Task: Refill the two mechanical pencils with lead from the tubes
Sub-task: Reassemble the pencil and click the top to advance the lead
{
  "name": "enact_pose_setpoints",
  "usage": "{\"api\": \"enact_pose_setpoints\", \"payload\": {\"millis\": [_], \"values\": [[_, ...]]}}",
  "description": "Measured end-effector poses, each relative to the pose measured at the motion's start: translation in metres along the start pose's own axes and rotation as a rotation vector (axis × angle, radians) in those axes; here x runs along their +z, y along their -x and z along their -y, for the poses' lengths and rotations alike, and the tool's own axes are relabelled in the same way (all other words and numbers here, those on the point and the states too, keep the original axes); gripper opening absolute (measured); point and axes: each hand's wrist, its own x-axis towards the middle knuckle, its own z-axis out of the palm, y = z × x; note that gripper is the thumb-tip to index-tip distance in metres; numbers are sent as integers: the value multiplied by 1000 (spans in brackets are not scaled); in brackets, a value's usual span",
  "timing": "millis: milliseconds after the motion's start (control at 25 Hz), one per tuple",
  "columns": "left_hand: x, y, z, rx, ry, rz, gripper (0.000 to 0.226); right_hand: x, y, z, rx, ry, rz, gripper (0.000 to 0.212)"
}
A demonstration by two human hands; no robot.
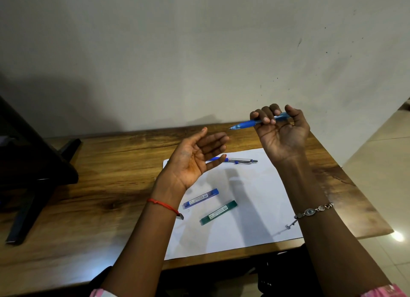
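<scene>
One translucent blue pencil (259,122) in right hand (280,132); left hand (195,158) open.

Grainy brown wooden surface (106,163), faintly glossy, carrying a matt white paper sheet (255,208). On its far side lies a blue pencil with a shiny metal barrel (238,160). Nearer, a translucent blue plastic tube (200,198) and a green plastic tube (218,212), both smooth. At right, a translucent blue plastic pencil (255,123), glossy.

Your left wrist wears a thin red thread band (164,205). Your right wrist carries a beaded silver bracelet (315,210) with a dangling charm. Pink sleeves (386,292) show at six o'clock.
</scene>
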Motion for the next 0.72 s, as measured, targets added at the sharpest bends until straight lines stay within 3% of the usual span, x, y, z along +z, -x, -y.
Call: {"api": "enact_pose_setpoints", "payload": {"millis": [120,320,720], "values": [[0,0,1,-8,-5,-11,39,1,1,1,-8,-5,18,29],[0,0,2,-24,-31,-24,34,1,3,4,12,36,-1,58],[6,-1,11,-110,-213,-56,32,12,8,11,-23,160,-59,53]]}}
